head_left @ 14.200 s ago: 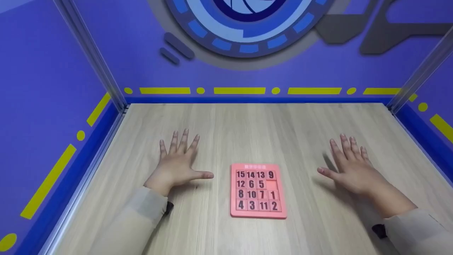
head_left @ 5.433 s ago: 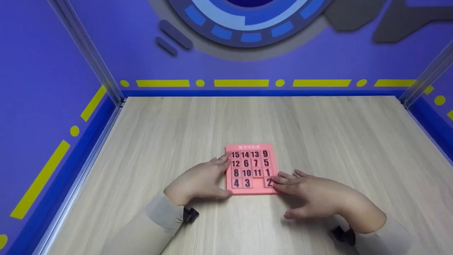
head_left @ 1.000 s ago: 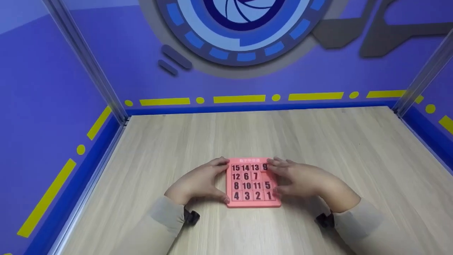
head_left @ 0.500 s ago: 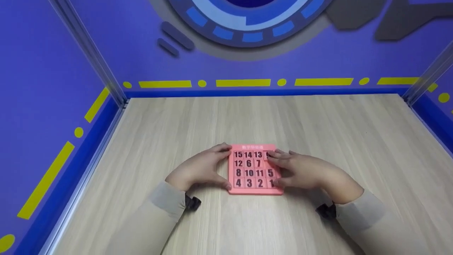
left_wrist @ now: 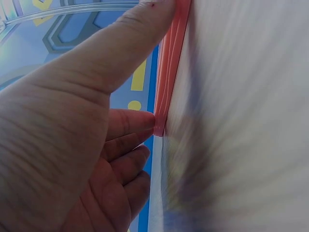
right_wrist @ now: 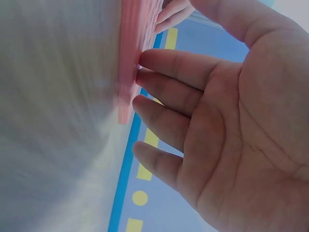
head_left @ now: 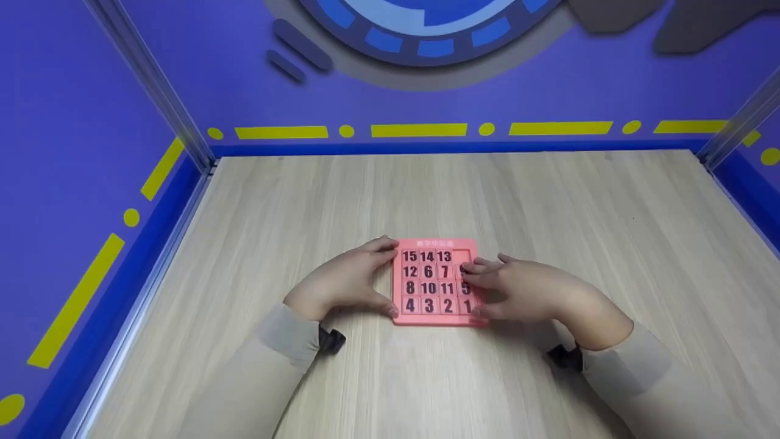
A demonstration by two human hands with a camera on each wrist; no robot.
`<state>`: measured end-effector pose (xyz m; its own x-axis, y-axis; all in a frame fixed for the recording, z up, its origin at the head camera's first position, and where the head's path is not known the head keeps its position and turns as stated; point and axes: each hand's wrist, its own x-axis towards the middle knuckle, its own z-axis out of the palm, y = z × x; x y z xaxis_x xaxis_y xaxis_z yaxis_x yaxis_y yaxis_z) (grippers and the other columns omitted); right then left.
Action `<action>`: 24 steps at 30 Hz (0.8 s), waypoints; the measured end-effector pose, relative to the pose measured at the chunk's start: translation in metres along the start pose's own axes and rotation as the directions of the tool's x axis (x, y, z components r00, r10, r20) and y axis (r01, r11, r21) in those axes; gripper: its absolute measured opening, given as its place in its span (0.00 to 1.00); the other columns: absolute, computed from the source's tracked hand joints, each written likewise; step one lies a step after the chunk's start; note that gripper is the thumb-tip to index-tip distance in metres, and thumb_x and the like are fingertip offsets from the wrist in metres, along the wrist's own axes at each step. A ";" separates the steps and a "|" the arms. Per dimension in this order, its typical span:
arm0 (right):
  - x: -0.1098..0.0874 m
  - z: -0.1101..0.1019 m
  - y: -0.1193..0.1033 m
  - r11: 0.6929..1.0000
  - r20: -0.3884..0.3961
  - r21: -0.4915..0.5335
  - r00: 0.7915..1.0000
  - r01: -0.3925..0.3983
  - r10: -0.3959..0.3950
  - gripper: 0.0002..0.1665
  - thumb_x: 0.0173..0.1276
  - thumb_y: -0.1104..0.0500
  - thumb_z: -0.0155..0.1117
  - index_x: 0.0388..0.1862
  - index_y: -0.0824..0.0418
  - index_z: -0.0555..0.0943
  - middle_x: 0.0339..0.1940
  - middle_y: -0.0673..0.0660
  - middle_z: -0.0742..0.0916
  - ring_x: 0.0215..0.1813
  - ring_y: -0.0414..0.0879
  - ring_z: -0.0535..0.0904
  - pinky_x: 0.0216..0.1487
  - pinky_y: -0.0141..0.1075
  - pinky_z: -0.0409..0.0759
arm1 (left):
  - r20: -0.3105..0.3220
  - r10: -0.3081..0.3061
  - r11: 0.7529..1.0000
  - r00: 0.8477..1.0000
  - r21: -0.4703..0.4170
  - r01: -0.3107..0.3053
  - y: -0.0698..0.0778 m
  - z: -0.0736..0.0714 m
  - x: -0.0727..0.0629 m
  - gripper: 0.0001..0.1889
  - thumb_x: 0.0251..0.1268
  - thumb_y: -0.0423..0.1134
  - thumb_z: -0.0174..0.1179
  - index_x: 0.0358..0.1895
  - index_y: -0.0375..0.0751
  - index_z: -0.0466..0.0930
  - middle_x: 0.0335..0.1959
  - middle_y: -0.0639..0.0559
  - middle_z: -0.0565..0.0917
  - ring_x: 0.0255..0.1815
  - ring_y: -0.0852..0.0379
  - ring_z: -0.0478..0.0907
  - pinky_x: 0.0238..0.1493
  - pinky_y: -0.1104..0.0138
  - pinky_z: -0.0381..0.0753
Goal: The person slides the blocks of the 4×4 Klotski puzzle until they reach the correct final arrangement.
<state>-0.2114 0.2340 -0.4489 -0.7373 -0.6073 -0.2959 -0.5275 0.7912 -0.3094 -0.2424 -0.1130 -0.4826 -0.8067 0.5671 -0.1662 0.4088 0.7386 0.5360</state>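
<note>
A pink sliding number puzzle [head_left: 436, 319] lies flat on the wooden table. My left hand [head_left: 344, 280] touches its left side, thumb at the near corner and index finger at the far corner. In the left wrist view the other fingers are loosely bent beside the puzzle's edge [left_wrist: 170, 72]. My right hand [head_left: 530, 289] rests at the right side, with nearly straight fingers over tile 9 [head_left: 461, 272], which they partly cover. Its thumb lies by tile 1 [head_left: 467, 306]. The top right cell is vacant. Rows read 15, 14, 13; 12, 6, 7, 9; 8, 10, 11, 5; 4, 3, 2, 1.
The pale wooden table [head_left: 292, 201] reaches back to a blue-purple wall [head_left: 426, 103] with yellow dashes. Side panels with metal corner posts [head_left: 152, 79] stand left and right. A dark band [head_left: 331, 339] shows at each wrist.
Tile 9 has slid from the top right cell down into the second row, under my right fingers, which moved nearer. My left hand keeps its place. Much earlier, both hands lay apart from the puzzle.
</note>
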 end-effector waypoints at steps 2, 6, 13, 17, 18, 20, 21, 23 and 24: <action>-0.001 -0.002 -0.001 1.000 -0.004 -0.010 1.000 0.012 -0.012 0.42 0.82 0.39 0.68 0.85 0.59 0.77 0.88 0.58 0.77 0.91 0.58 0.71 0.96 0.65 0.58 | -0.002 0.001 1.000 1.000 -0.001 -0.001 0.000 -0.001 0.000 0.67 0.48 0.62 0.91 0.90 0.40 0.64 0.95 0.53 0.60 0.96 0.49 0.57 0.97 0.55 0.58; -0.001 -0.007 -0.003 0.999 -0.018 -0.030 1.000 0.018 -0.018 0.39 0.82 0.40 0.68 0.83 0.58 0.79 0.85 0.58 0.80 0.90 0.59 0.72 0.95 0.66 0.59 | -0.003 -0.003 1.000 1.000 -0.002 0.003 0.000 -0.001 0.001 0.67 0.49 0.61 0.91 0.90 0.40 0.64 0.95 0.54 0.59 0.96 0.49 0.56 0.97 0.54 0.58; 0.008 -0.020 -0.004 1.000 -0.022 0.011 1.000 -0.019 0.019 0.40 0.83 0.39 0.68 0.86 0.52 0.76 0.89 0.58 0.75 0.92 0.69 0.65 0.93 0.69 0.61 | 0.009 -0.017 1.000 1.000 0.001 0.017 -0.001 0.002 -0.001 0.67 0.48 0.61 0.90 0.90 0.41 0.63 0.96 0.54 0.58 0.96 0.47 0.56 0.97 0.52 0.58; 0.022 -0.023 -0.004 0.999 -0.030 0.037 1.000 -0.003 0.004 0.40 0.82 0.40 0.67 0.87 0.51 0.75 0.91 0.57 0.72 0.93 0.72 0.61 0.93 0.70 0.59 | 0.008 -0.023 1.000 1.000 -0.008 0.024 0.000 0.002 -0.001 0.67 0.48 0.62 0.90 0.90 0.42 0.63 0.96 0.54 0.58 0.96 0.48 0.56 0.97 0.52 0.57; 0.025 -0.022 -0.003 0.999 -0.031 0.039 1.000 0.006 -0.005 0.41 0.82 0.39 0.67 0.88 0.52 0.75 0.92 0.57 0.72 0.93 0.71 0.61 0.94 0.69 0.59 | 0.008 -0.020 1.000 1.000 -0.009 0.020 0.000 0.001 -0.001 0.67 0.48 0.62 0.90 0.90 0.42 0.63 0.96 0.54 0.58 0.96 0.48 0.56 0.97 0.52 0.57; 0.032 -0.019 -0.001 0.999 -0.022 0.037 0.999 0.032 -0.031 0.43 0.83 0.39 0.67 0.89 0.53 0.73 0.92 0.56 0.71 0.95 0.65 0.60 0.96 0.66 0.56 | 0.008 -0.015 1.000 1.000 -0.009 0.015 -0.001 0.002 -0.002 0.67 0.49 0.63 0.89 0.90 0.41 0.63 0.96 0.54 0.58 0.96 0.48 0.56 0.97 0.52 0.58; 0.035 -0.017 0.000 0.998 -0.018 0.039 0.999 0.041 -0.041 0.44 0.82 0.39 0.67 0.89 0.54 0.72 0.93 0.56 0.71 0.95 0.63 0.60 0.97 0.64 0.55 | 0.007 -0.011 1.000 1.000 -0.008 0.011 -0.001 0.002 -0.002 0.67 0.49 0.64 0.89 0.90 0.41 0.63 0.96 0.54 0.58 0.96 0.48 0.56 0.97 0.53 0.58; 0.039 -0.014 0.002 0.997 -0.008 0.046 0.998 0.059 -0.059 0.45 0.82 0.38 0.68 0.90 0.55 0.71 0.93 0.56 0.70 0.95 0.59 0.60 0.98 0.62 0.54 | 0.006 -0.005 1.000 1.000 -0.005 0.005 -0.002 0.001 -0.002 0.67 0.49 0.65 0.89 0.90 0.41 0.64 0.96 0.54 0.58 0.96 0.48 0.56 0.97 0.53 0.59; 0.041 -0.013 0.003 0.997 -0.004 0.050 0.998 0.062 -0.062 0.46 0.82 0.38 0.68 0.90 0.55 0.71 0.93 0.55 0.70 0.95 0.58 0.60 0.98 0.61 0.53 | 0.006 -0.005 1.000 1.000 -0.001 0.005 -0.002 0.001 -0.003 0.67 0.50 0.65 0.88 0.90 0.41 0.63 0.96 0.54 0.58 0.96 0.48 0.56 0.97 0.53 0.59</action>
<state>-0.2483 0.2121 -0.4503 -0.7048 -0.6550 -0.2724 -0.5505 0.7472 -0.3724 -0.2408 -0.1159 -0.4840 -0.8062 0.5656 -0.1733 0.4044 0.7408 0.5364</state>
